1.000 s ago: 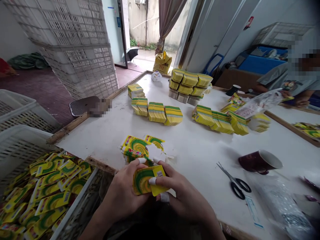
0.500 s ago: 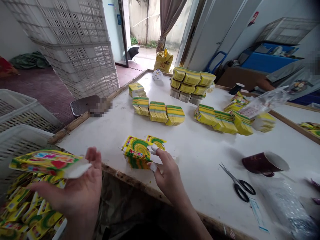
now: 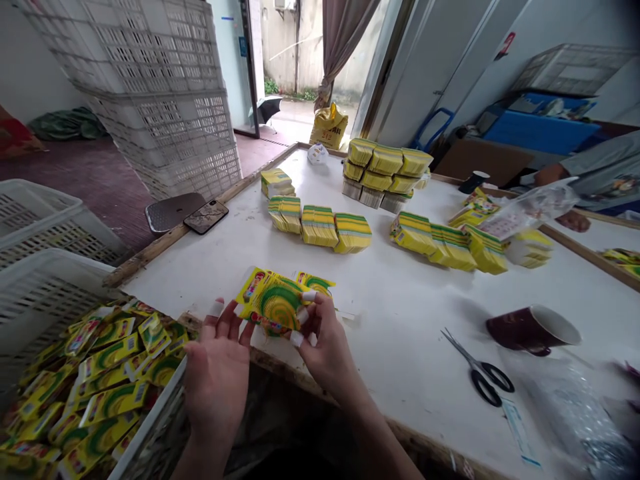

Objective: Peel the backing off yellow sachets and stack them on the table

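My right hand (image 3: 325, 343) pinches a flat yellow and green carton (image 3: 270, 301) over a small pile of the same cartons (image 3: 314, 283) at the near edge of the white table (image 3: 400, 300). My left hand (image 3: 220, 363) is beside it, fingers stretched upward and touching the carton's left edge. Several fingertips on both hands are wrapped in white tape. At my left a white plastic crate (image 3: 45, 280) holds many loose cartons (image 3: 105, 387).
Bundled carton stacks (image 3: 320, 225) lie in rows mid-table, with a taller block (image 3: 385, 170) behind. Black scissors (image 3: 480, 377) and a dark red mug (image 3: 533, 328) lie to the right, beside clear plastic bags (image 3: 565, 413). A phone (image 3: 206, 217) rests on the left edge. Another person's arm (image 3: 575, 173) works far right.
My left hand swung back from over the crate, where it held a carton, to the table's edge. My right hand now holds a carton over the small pile.
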A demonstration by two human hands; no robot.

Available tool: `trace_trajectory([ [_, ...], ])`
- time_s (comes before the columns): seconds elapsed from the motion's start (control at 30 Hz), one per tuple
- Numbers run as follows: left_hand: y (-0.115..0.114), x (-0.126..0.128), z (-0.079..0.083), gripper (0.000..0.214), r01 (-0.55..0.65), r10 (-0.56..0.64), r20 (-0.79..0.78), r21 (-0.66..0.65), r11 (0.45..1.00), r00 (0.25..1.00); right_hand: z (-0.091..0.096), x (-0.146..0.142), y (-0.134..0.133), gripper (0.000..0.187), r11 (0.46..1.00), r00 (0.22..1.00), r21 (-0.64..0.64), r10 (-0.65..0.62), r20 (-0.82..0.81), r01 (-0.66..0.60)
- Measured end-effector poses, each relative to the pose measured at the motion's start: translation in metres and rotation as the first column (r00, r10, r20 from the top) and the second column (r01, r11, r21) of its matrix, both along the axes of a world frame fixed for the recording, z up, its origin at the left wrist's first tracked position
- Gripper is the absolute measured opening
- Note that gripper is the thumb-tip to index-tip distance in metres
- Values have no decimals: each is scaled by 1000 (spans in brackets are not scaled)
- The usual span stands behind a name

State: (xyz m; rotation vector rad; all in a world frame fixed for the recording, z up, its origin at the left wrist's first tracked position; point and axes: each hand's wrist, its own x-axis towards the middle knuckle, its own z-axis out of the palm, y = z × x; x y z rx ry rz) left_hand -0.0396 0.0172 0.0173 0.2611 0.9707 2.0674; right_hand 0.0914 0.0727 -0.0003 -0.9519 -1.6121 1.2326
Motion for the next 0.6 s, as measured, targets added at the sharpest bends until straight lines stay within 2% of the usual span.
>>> trace_trajectory([
  [0.07,-1,10,6,73,49,-49,-7,36,998,999,10,0,-14,54,985,983,-92,135,-122,-147],
  [0.13,0,19,13,71,77,-77,-3,54,996,997,18,0,-28,53,937,939,-158,277,-202,-311],
  [0.23,4,27,21,62,52,-53,6,91,995,999,21,0,-42,53,899,906,-180,357,-230,-400],
  [0.33,8,27,19,67,68,-67,-27,64,996,997,16,0,-45,50,927,937,-180,296,-186,-328],
  [0.43,4,25,3,71,150,-147,-115,13,989,982,13,7,-39,38,958,967,-188,183,-180,-216],
  [0.5,-1,21,-9,55,137,-142,-198,-37,990,970,16,17,-33,24,979,981,-138,134,-141,-153],
  [0.6,-8,13,-19,24,104,-131,-332,-99,990,934,23,36,-25,2,996,996,20,84,-18,-83],
])
